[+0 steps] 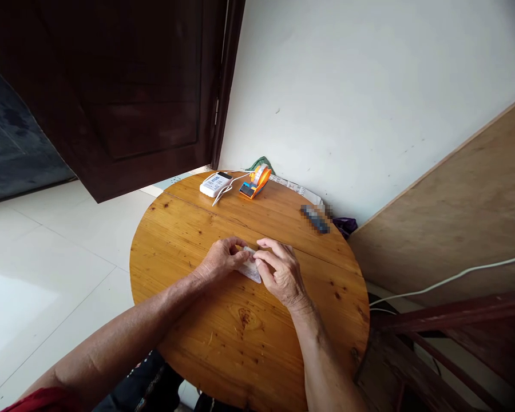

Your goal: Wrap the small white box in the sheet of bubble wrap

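On the round, varnished wooden worktop (175, 229), a small, flat, see-through plastic packet (252, 274) lies just off the centre, towards twelve o'clock, between the two hands. The left hand (223, 256), on its nine o'clock side, has a nearly closed grip, thumb and fingers pinching the packet's edge. The right hand (283, 273), at three o'clock, has its index finger and thumb drawn close together at the packet; whether that grip holds or merely touches it, I cannot tell.

The film looks thin and slick, so a light pinch could let it slip, and an uneven pull from the two hands could crease or tear it.

Fingers cover much of the packet's upper part, and glare blurs its contents, if any. The dark, oblong object (315, 219) towards one o'clock is pixelated beyond recognition; the left sleeve (47, 400) is cut off at seven.
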`<action>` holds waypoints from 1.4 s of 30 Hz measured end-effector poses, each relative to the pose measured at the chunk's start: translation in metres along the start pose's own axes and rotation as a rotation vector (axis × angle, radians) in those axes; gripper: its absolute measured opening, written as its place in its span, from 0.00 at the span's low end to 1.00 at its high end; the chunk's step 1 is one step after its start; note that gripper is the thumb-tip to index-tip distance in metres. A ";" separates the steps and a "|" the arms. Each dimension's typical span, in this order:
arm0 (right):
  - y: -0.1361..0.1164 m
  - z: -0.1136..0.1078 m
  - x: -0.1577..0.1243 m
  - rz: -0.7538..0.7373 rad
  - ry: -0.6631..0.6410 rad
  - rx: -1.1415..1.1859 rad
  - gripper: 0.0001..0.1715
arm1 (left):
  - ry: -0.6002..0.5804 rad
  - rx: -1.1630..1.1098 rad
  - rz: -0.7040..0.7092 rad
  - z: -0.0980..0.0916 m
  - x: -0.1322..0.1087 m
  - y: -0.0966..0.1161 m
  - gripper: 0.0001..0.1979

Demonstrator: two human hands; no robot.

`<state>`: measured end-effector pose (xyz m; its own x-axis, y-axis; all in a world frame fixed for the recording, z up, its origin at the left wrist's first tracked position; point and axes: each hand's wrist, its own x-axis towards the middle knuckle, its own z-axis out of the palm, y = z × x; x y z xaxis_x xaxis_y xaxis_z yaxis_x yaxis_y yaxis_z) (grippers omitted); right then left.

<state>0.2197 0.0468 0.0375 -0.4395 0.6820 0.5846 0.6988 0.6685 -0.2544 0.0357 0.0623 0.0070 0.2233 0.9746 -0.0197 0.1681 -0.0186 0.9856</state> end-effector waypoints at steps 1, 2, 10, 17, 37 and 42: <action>0.000 0.000 0.000 0.008 0.010 0.010 0.11 | 0.014 0.012 -0.003 0.001 0.001 -0.001 0.18; -0.001 0.001 -0.001 0.021 0.024 0.019 0.11 | 0.023 0.021 -0.006 0.002 0.001 -0.001 0.18; -0.007 0.002 0.000 -0.012 0.001 -0.036 0.12 | 0.025 0.102 -0.014 0.000 0.001 0.005 0.16; -0.013 0.000 0.001 -0.042 0.000 -0.047 0.11 | 0.024 0.096 -0.018 0.000 0.000 0.006 0.17; 0.003 0.001 -0.003 0.136 0.148 0.221 0.08 | 0.026 -0.184 -0.022 0.000 0.001 -0.001 0.23; 0.004 -0.001 -0.003 0.195 0.173 0.282 0.07 | 0.068 -0.344 -0.067 -0.002 0.003 0.001 0.22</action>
<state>0.2246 0.0474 0.0359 -0.1950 0.7602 0.6197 0.5670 0.6029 -0.5613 0.0345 0.0656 0.0079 0.1560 0.9840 -0.0859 -0.1554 0.1104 0.9817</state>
